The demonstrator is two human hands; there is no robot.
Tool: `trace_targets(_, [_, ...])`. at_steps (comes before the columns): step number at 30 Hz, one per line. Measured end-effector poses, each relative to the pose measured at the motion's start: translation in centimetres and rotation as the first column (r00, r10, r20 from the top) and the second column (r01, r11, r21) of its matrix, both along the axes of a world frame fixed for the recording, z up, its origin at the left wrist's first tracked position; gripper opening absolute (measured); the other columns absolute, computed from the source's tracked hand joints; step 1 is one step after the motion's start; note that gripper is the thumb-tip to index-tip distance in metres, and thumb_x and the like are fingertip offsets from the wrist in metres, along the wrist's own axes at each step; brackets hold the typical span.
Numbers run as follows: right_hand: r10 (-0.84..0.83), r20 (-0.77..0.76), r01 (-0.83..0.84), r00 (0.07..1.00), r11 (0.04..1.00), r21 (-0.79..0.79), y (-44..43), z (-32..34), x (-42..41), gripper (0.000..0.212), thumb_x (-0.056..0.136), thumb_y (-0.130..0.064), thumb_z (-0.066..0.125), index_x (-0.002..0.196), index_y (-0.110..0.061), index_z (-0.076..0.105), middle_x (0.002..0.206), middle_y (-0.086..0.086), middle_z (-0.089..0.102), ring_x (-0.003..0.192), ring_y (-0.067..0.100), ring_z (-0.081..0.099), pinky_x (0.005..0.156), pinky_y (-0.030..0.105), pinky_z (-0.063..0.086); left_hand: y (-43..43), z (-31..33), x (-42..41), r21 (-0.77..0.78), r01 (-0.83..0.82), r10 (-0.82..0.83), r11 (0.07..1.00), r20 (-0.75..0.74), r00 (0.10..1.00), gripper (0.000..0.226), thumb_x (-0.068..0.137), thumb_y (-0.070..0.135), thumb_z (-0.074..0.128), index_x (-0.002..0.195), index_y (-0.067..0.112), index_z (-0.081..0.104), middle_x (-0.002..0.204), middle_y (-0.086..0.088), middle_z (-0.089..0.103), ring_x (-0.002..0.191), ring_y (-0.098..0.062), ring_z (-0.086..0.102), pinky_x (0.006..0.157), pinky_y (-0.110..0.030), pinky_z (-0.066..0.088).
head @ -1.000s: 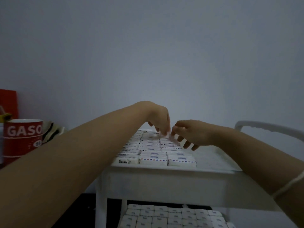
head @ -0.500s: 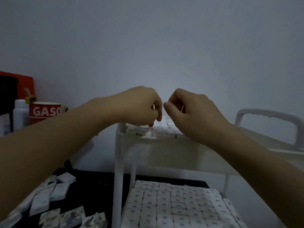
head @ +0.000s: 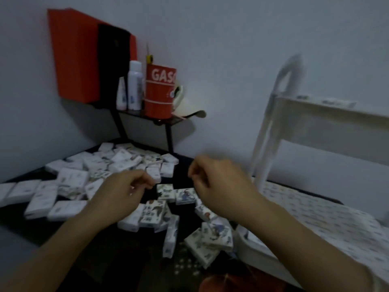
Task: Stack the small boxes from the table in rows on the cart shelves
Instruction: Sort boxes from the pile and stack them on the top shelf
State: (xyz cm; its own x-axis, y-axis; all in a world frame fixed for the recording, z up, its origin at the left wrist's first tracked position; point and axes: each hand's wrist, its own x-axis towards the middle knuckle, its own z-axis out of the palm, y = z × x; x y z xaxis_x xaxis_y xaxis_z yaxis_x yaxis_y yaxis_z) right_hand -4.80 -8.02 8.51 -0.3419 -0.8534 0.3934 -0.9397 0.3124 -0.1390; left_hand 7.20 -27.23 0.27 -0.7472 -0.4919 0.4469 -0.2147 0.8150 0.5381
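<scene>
Several small white boxes (head: 99, 178) with printed pictures lie in a loose pile on the black table (head: 117, 249). My left hand (head: 124, 194) hovers over the middle of the pile, fingers loosely curled and holding nothing. My right hand (head: 219, 186) hovers just right of it, over boxes near the table's right edge, also loosely curled with nothing in it. The white cart (head: 265, 148) stands at the right. Its lower shelf (head: 320, 213) is covered with rows of boxes, and a few boxes show on its top shelf (head: 328, 114). The frame is blurred by motion.
A small black wall shelf (head: 151, 116) above the table's far edge carries a red mug (head: 161, 93) marked GASO, two white bottles (head: 134, 85) and a red box (head: 75, 55). The grey wall stands close behind. Something red (head: 227, 283) shows at the bottom edge.
Both hands have come away from the cart's top shelf and dropped left to hover over the pile on the table. The view has swung down and left with them.
</scene>
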Motion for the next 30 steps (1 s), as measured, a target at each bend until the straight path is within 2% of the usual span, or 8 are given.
trace_targets(6, [-0.410,-0.009,0.386,0.912,0.849,0.362,-5.0,-7.0,-6.5,0.031,0.088,-0.008,0.055,0.118,-0.014,0.057,0.118,0.010,0.061,0.104,0.029,0.059,0.081,0.034,0.049,-2.0,-9.2,1.9,0.003,0.025,-0.025,1.000,0.102,0.994,0.044,0.098,0.018,0.050,0.141,0.023,0.047,0.148,0.013,0.039,0.140,-0.006,0.030,0.113,-0.019,0.020])
trace_targets(10, [-0.733,0.068,0.593,0.677,0.597,0.540,-6.0,-7.7,-9.7,0.027,0.089,-0.008,0.061,0.116,-0.006,0.061,0.124,0.012,0.060,0.111,0.028,0.058,0.090,0.036,0.050,-1.9,-10.7,1.4,-0.009,0.029,-0.028,1.000,0.067,0.997,0.042,0.099,0.023,0.048,0.141,0.025,0.047,0.153,0.018,0.028,0.141,0.004,0.015,0.113,-0.018,0.013])
trace_targets(13, [-0.761,0.047,0.569,0.647,0.523,0.635,-6.7,-8.3,-10.8,0.026,0.090,-0.013,0.058,0.115,-0.005,0.060,0.116,0.011,0.061,0.102,0.026,0.060,0.079,0.032,0.049,-2.1,-10.5,1.3,0.004,0.011,-0.011,1.000,0.037,0.999,0.038,0.095,0.021,0.054,0.133,0.022,0.054,0.151,0.014,0.033,0.140,0.002,0.015,0.113,-0.023,0.018])
trace_targets(18, [-0.739,0.300,0.400,0.603,0.606,0.687,-7.2,-8.4,-10.9,0.022,0.091,-0.023,0.061,0.100,-0.003,0.060,0.096,0.014,0.065,0.083,0.025,0.067,0.074,0.034,0.057,-2.0,-10.7,1.8,-0.046,0.007,-0.003,0.999,0.079,0.997,0.053,0.089,0.033,0.057,0.140,0.030,0.046,0.152,0.016,0.028,0.146,-0.008,0.002,0.118,-0.042,0.012])
trace_targets(21, [-0.708,0.442,0.287,0.551,0.658,0.697,-7.4,-8.4,-10.0,0.028,0.086,-0.029,0.070,0.091,-0.006,0.056,0.089,0.012,0.067,0.072,0.021,0.067,0.066,0.032,0.058,-1.9,-10.5,1.8,-0.048,-0.009,0.012,0.999,0.066,0.998,0.065,0.083,0.041,0.057,0.144,0.027,0.040,0.148,0.012,0.036,0.144,-0.013,0.014,0.117,-0.041,0.015])
trace_targets(24, [-0.645,0.343,0.252,0.683,0.649,0.717,-7.4,-9.1,-9.2,0.036,0.083,-0.034,0.071,0.103,-0.006,0.061,0.091,0.008,0.067,0.071,0.018,0.065,0.059,0.028,0.054,-1.8,-10.4,2.0,-0.042,-0.019,0.020,0.999,0.029,0.999,0.073,0.080,0.039,0.069,0.145,0.022,0.039,0.137,0.005,0.043,0.132,-0.015,0.029,0.112,-0.035,0.023])
trace_targets(28, [-0.553,0.281,0.298,0.785,0.734,0.611,-6.8,-10.1,-8.9,0.049,0.080,-0.041,0.071,0.114,-0.007,0.062,0.103,0.007,0.066,0.090,0.021,0.064,0.082,0.034,0.055,-1.5,-10.3,2.5,0.023,-0.012,0.013,1.000,-0.051,0.999,0.078,0.075,0.028,0.080,0.143,0.025,0.041,0.126,0.008,0.035,0.121,-0.006,0.034,0.106,-0.029,0.031])
trace_targets(30, [-0.531,0.220,0.358,0.818,0.770,0.527,-6.4,-10.2,-8.6,0.053,0.079,-0.045,0.072,0.116,-0.010,0.058,0.103,0.006,0.063,0.092,0.021,0.061,0.080,0.034,0.054,-1.3,-10.2,2.7,0.066,0.015,-0.009,0.998,-0.087,0.996,0.076,0.075,0.024,0.080,0.140,0.026,0.043,0.124,0.009,0.033,0.116,-0.002,0.037,0.100,-0.021,0.034])
